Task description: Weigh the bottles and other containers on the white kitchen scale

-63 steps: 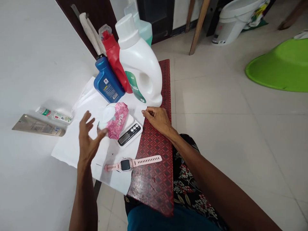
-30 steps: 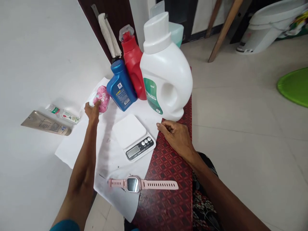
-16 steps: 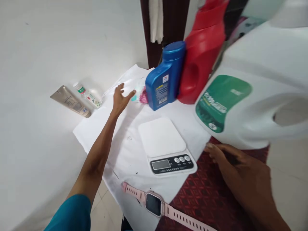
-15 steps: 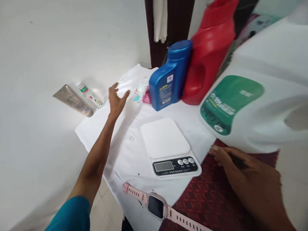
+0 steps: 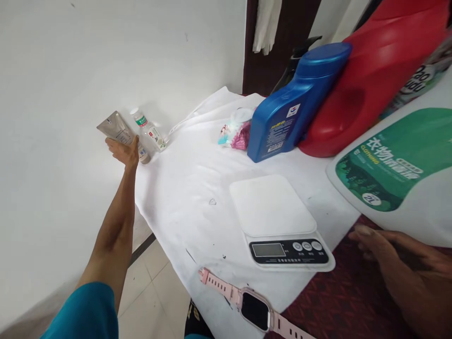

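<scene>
At the far left of the cloth, my left hand [image 5: 124, 151] is wrapped round a beige squeeze tube [image 5: 120, 129] that stands on its cap. A small clear bottle [image 5: 151, 132] with a white cap and green label is just right of it. My right hand [image 5: 402, 263] rests over the dark red table covering at the right, fingers curled; whatever is inside them, if anything, is hidden. Between the hands lies a white digital kitchen scale [image 5: 273, 205] with a bare plate and a blank display. A pink smartwatch [image 5: 254, 309] lies in front of the scale.
A blue bottle [image 5: 278, 122], a red jug [image 5: 367, 89] and a large white detergent jug [image 5: 434, 188] with a green label line the back right. A crumpled pink and white packet [image 5: 236, 134] lies beside the blue bottle. A white wall [image 5: 123, 52] borders the left.
My left hand has moved left from above the cloth and closed round the squeeze tube. My right hand stays near the white jug. The view has shifted, so things appear further right.
</scene>
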`<state>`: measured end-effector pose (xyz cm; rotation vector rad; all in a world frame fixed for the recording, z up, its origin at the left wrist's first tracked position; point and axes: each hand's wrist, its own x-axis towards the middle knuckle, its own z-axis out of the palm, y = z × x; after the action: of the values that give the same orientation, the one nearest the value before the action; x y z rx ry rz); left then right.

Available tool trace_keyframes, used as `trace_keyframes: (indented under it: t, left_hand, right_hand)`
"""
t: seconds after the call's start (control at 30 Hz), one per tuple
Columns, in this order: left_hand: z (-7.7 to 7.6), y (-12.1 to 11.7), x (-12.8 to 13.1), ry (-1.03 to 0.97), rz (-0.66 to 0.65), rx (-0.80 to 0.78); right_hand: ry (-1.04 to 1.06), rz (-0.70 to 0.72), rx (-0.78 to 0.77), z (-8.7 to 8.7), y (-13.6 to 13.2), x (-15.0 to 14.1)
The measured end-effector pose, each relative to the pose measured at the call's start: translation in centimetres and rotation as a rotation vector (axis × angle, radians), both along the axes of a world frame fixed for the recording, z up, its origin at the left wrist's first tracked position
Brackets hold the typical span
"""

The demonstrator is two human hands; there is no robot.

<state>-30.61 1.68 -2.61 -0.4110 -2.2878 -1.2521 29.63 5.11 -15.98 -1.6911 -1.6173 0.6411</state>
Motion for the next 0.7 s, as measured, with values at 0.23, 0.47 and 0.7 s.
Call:
trace_keyframes:
  t: [0.23,0.47,0.7]
  left_hand:
    - [-1.2,-1.9,-0.6,-0.063,-0.200,0.213]
    - [-0.6,-6.6,6.3,-0.013,-0.469,0.375]
    - [1.3,-6.4,21.9,-0.108,-0.860,0.237]
  right_hand:
    - [0.193,0.030,-0.073,3.8,-0.6,-1.8]
    - [0.236,0.113,-0.022,4.1,-1.1,-1.7]
    - [0.287,0.189,0.056,2.9,-1.0,-1.5]
